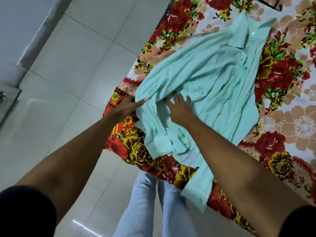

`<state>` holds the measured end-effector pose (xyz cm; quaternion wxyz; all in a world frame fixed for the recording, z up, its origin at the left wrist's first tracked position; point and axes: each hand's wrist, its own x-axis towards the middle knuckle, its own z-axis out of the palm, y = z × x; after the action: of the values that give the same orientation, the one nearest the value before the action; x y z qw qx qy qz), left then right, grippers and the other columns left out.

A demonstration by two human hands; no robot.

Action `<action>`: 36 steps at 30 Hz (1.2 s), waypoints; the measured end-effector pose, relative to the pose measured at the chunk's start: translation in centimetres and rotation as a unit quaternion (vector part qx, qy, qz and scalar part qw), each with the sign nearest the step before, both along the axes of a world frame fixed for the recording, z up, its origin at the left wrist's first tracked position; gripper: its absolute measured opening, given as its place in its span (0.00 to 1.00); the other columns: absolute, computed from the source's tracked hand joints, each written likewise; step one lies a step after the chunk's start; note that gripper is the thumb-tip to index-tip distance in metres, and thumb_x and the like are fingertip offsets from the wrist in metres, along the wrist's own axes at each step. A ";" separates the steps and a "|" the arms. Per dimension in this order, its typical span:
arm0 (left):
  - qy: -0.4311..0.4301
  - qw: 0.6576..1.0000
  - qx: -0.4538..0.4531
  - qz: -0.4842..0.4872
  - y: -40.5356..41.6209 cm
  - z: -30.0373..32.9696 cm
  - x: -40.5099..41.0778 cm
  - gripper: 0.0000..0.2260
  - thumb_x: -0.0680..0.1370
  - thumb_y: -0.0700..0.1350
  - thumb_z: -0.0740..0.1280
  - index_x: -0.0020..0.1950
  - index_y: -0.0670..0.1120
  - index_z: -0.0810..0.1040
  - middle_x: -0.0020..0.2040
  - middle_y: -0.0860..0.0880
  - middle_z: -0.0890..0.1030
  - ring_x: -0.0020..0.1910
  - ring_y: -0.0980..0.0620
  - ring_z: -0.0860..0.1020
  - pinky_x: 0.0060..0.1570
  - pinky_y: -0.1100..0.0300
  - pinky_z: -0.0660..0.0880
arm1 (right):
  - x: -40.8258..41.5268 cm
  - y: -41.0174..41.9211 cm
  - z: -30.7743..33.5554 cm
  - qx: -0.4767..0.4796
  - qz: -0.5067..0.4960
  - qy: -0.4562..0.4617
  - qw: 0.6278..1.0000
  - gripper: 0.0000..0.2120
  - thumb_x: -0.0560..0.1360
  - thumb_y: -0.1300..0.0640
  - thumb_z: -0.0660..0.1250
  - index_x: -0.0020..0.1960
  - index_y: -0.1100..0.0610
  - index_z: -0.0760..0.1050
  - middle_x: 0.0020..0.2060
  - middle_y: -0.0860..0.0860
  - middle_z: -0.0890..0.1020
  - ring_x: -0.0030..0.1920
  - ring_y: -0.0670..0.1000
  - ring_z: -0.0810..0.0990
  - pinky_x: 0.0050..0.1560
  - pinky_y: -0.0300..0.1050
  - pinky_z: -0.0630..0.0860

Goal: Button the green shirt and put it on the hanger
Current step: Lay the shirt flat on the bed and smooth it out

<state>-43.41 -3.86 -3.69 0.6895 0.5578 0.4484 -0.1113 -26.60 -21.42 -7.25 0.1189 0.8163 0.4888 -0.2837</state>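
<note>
The green shirt [205, 79] lies spread out on a flowery blanket [282, 74]. The left hand [126, 106] pinches the shirt's edge near one sleeve. The right hand [181, 108] rests flat on the cloth with its fingers spread, holding nothing. A dark hanger [273, 5] lies at the far end, past the collar. No writing can be read.

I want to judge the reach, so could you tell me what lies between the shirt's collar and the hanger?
In the head view, only bare floral bedsheet separates the collar from the hanger.
</note>
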 end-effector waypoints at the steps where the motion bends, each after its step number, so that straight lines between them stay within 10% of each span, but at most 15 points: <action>1: 0.031 0.997 -0.002 -0.067 -0.3 0.1 -0.6 0.17 0.76 0.55 0.74 0.61 0.48 0.82 0.56 0.47 0.86 0.54 0.45 0.85 0.53 0.47 0.83 | -0.5 0.3 0.3 0.014 -0.015 -0.001 1.000 0.32 0.77 0.54 0.68 0.78 0.50 0.62 0.79 0.63 0.58 0.80 0.63 0.55 0.76 0.67 0.50; 4: 0.068 0.989 0.011 -0.130 -1.3 0.0 -1.7 0.19 0.74 0.53 0.77 0.61 0.46 0.83 0.56 0.50 0.86 0.52 0.51 0.84 0.52 0.54 0.83 | -2.1 1.1 1.0 0.109 -0.046 -0.008 0.993 0.16 0.77 0.56 0.65 0.64 0.56 0.76 0.65 0.59 0.75 0.69 0.61 0.71 0.68 0.59 0.65; 7: 0.034 0.999 0.022 0.029 -2.0 -0.3 -2.2 0.15 0.79 0.46 0.72 0.63 0.41 0.82 0.58 0.46 0.85 0.51 0.49 0.84 0.46 0.58 0.81 | -4.1 1.8 2.2 0.211 -0.157 0.153 0.953 0.13 0.83 0.51 0.61 0.53 0.59 0.80 0.48 0.58 0.81 0.53 0.61 0.79 0.53 0.53 0.73; 11: -0.012 0.994 0.015 0.112 -1.4 0.5 -3.0 0.14 0.81 0.51 0.69 0.62 0.44 0.82 0.55 0.46 0.86 0.54 0.45 0.85 0.50 0.50 0.83 | -6.0 2.3 3.9 0.126 -0.265 0.376 0.879 0.19 0.79 0.40 0.68 0.61 0.52 0.79 0.53 0.49 0.84 0.53 0.50 0.81 0.55 0.47 0.76; 15: 0.033 0.997 0.003 -0.074 -1.5 1.3 -4.0 0.15 0.77 0.49 0.75 0.60 0.44 0.83 0.55 0.49 0.86 0.52 0.51 0.85 0.52 0.54 0.83 | -7.1 3.1 3.4 0.105 -0.271 0.324 0.900 0.22 0.75 0.45 0.75 0.60 0.61 0.79 0.52 0.53 0.83 0.52 0.53 0.80 0.54 0.50 0.78; 19: 0.018 0.998 0.036 0.040 -1.3 1.5 -5.4 0.10 0.83 0.45 0.67 0.62 0.43 0.80 0.54 0.51 0.83 0.50 0.57 0.83 0.55 0.58 0.81 | -8.3 2.9 3.8 0.079 -0.331 0.401 0.851 0.23 0.75 0.44 0.74 0.64 0.56 0.81 0.56 0.52 0.85 0.55 0.53 0.83 0.61 0.54 0.80; 26: 0.091 0.982 0.144 -0.087 -0.4 1.6 -6.5 0.26 0.76 0.50 0.75 0.68 0.42 0.70 0.63 0.47 0.77 0.59 0.47 0.78 0.54 0.49 0.80 | -8.6 3.3 4.3 0.037 -0.231 0.348 0.908 0.21 0.77 0.52 0.73 0.68 0.58 0.78 0.63 0.56 0.82 0.63 0.57 0.80 0.60 0.45 0.74; 36: 0.089 0.940 0.316 -0.089 -0.7 2.5 -3.1 0.45 0.63 0.48 0.70 0.79 0.44 0.59 0.72 0.40 0.66 0.73 0.38 0.64 0.71 0.41 0.65 | -4.5 2.5 4.9 0.255 -0.394 0.273 0.840 0.12 0.79 0.54 0.71 0.57 0.62 0.81 0.48 0.57 0.87 0.50 0.54 0.85 0.54 0.50 0.81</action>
<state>-46.52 -4.60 -1.21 0.4224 0.7723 0.4686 -0.0745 -31.14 -18.95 -2.33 -0.3536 0.8311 0.1938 -0.3830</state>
